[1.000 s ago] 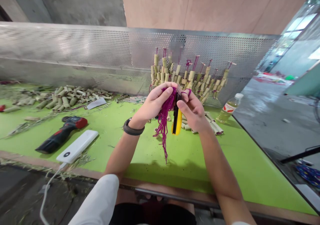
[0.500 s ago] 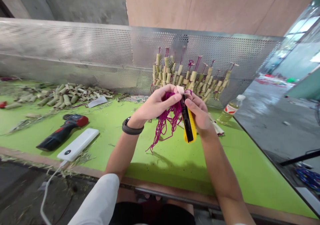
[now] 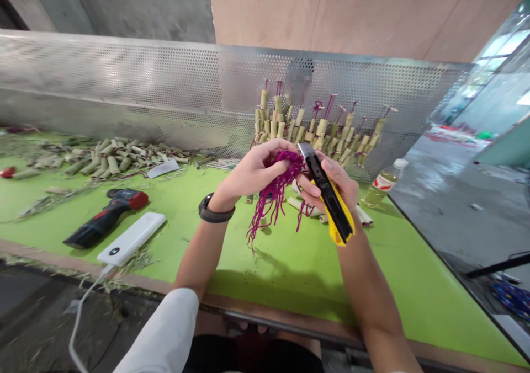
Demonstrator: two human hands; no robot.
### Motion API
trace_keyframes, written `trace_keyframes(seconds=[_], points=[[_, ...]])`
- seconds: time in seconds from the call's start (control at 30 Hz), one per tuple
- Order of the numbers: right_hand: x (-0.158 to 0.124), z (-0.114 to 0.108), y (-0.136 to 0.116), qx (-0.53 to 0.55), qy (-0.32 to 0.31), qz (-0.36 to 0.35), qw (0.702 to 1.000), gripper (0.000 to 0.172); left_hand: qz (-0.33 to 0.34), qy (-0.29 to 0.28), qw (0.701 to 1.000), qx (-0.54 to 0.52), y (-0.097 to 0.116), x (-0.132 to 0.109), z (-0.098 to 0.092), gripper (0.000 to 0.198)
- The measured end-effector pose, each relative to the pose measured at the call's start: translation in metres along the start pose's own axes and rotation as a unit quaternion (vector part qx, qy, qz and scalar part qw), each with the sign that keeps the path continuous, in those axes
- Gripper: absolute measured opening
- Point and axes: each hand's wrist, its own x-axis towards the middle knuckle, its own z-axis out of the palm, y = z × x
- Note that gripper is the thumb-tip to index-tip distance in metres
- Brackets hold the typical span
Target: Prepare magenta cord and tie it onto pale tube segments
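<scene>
My left hand (image 3: pixel 259 169) is closed round a bundle of purple yarn (image 3: pixel 275 193), whose loose ends dangle above the green tabletop. In my right hand (image 3: pixel 337 180) is a yellow and black box cutter (image 3: pixel 331 202), its blade end pointing up and towards the yarn. A few purple strands hang below the right fingers too. Behind both hands, several bamboo tubes strung on purple cord (image 3: pixel 323 127) lean against the perforated metal panel. More pale tubes lie on the table just beneath the hands, partly hidden by them.
A pile of cut bamboo pieces (image 3: pixel 111 158) lies at the left. Nearer are a cordless drill (image 3: pixel 110 216) and a white power bank (image 3: pixel 132 239) with a cable over the table's front edge. A bottle of yellow liquid (image 3: pixel 384 184) stands right, before the perforated panel (image 3: pixel 165 80).
My right hand has moved right, away from the left, with the box cutter tilted more. Some purple strands now hang from the right hand, apart from the left hand's bundle.
</scene>
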Motion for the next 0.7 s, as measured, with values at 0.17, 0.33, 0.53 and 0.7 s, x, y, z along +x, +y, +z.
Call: trace_keyframes(seconds=[0.17,0.33,0.53,0.7], points=[[0.000,-0.004,-0.003,-0.008,0.008,0.013,1.000,0.039,0.012,0.003,0.999,-0.038,0.002,0.001,0.012,0.021],[0.002,-0.006,-0.001,-0.012,-0.003,0.012,1.000,0.042,0.025,0.022,0.999,-0.036,-0.002,0.002,0.021,0.038],[0.004,-0.009,0.000,0.002,-0.043,0.006,0.999,0.037,0.027,0.040,0.998,-0.039,-0.005,0.004,0.019,0.021],[0.002,-0.007,0.002,0.008,-0.057,-0.003,0.998,0.033,0.012,0.048,0.998,-0.027,-0.006,0.005,0.017,0.014]])
